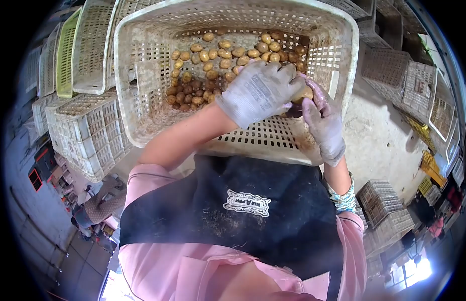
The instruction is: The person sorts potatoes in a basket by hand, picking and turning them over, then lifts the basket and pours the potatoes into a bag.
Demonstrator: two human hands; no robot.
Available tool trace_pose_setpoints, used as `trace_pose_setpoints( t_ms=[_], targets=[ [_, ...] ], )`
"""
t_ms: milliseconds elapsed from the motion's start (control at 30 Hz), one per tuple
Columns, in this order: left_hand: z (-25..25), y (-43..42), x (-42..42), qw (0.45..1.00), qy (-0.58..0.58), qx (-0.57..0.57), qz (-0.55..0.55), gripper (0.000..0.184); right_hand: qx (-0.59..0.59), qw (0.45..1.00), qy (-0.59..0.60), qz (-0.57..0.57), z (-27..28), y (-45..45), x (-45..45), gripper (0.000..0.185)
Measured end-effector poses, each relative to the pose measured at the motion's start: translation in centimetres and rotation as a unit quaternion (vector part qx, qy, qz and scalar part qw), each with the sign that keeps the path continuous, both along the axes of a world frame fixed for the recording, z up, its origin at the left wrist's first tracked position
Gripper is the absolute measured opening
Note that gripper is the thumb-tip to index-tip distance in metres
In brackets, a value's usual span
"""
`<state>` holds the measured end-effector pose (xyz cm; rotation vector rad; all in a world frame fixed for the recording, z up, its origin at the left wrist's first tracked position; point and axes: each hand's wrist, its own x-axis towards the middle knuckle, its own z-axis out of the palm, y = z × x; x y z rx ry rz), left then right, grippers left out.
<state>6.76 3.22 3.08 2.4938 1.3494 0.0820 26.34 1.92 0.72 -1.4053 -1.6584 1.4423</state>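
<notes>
Presently, one tan fruit (306,95) over the crate (147,50), right hand (323,120) closed round it, left hand (263,90) curled against it, pinch unclear; probably light, firm, bruisable and slightly slippery, best held gently about its middle.

I have crates (90,133) stacked left and right of me, pale floor (381,145), a glaring window (416,272) near right

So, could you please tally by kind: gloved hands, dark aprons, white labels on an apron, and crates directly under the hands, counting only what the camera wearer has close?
Gloved hands (left hand, right hand): 2
Dark apron: 1
White label: 1
Crate: 1
Total: 5
</notes>
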Motion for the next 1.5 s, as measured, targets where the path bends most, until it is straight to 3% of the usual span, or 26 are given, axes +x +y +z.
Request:
trace_pose_setpoints(
  t_ms=[133,267,333,367,467,567,633,667,767,867,1000,1167,1233,1300,1500],
  targets=[
    [-0.2,-0.5,0.0,1.0,0.0,0.025,-0.002,0.057,-0.045,0.998,0.041,-0.025,0.9,-0.1,0.0,0.04],
    [0.5,-0.6,0.5,0.996,0.077,0.042,-0.029,0.06,0.079,0.996,-0.03,-0.026,0.8,-0.4,-1.2,0.039],
    [-0.1,-0.6,0.4,0.996,0.08,0.039,-0.03,0.06,-0.019,0.998,-0.019,-0.048,0.8,-0.4,-0.9,0.039],
    [0.0,-0.7,0.4,0.997,0.069,0.029,-0.027,0.06,-0.068,0.996,-0.013,-0.06,0.8,-0.5,-0.7,0.039],
    [0.5,-0.5,0.1,0.999,0.017,-0.036,-0.001,0.058,-0.071,0.997,0.009,-0.042,1.2,-0.7,-0.3,0.034],
    [0.0,0.2,-0.5,0.988,-0.07,-0.129,0.05,0.057,0.017,0.995,0.072,-0.06,0.8,-0.8,-0.2,0.034],
    [-1.4,-0.2,-1.2,0.98,-0.119,-0.141,0.075,0.056,-0.082,0.98,0.144,-0.109,2.1,-1.0,-0.7,0.031],
    [-2.2,-0.5,-1.6,0.978,-0.141,-0.138,0.063,0.057,-0.132,0.966,0.179,-0.132,2.6,-1.2,-1.0,0.03],
    [-1.2,-0.8,-1.5,0.986,-0.118,-0.106,0.052,0.057,-0.097,0.983,0.102,-0.115,2.5,-1.2,-1.2,0.03],
    [-1.2,-1.2,-1.2,0.995,-0.078,-0.05,0.027,0.063,-0.13,0.975,0.123,-0.135,1.8,-1.0,-0.7,0.028],
    [-0.8,-1.3,-1.1,0.991,-0.056,-0.112,0.035,0.069,-0.085,0.988,0.067,-0.113,0.9,-0.9,-0.2,0.028],
    [-2.1,-1.7,-1.3,0.996,-0.081,-0.027,0.021,0.063,-0.129,0.974,0.143,-0.123,0.8,-1.1,-0.6,0.027],
    [-1.8,-1.6,-1.2,0.996,-0.072,-0.048,0.035,0.064,-0.141,0.968,0.165,-0.127,0.7,-1.0,-0.7,0.028],
    [-1.6,-1.6,-1.0,0.993,-0.061,-0.085,0.046,0.069,-0.15,0.965,0.176,-0.125,0.5,-1.0,-0.1,0.028],
    [-2.4,-1.6,-1.0,0.997,-0.055,-0.021,0.041,0.07,-0.134,0.972,0.153,-0.117,0.4,-1.1,-0.6,0.028]
  ],
)
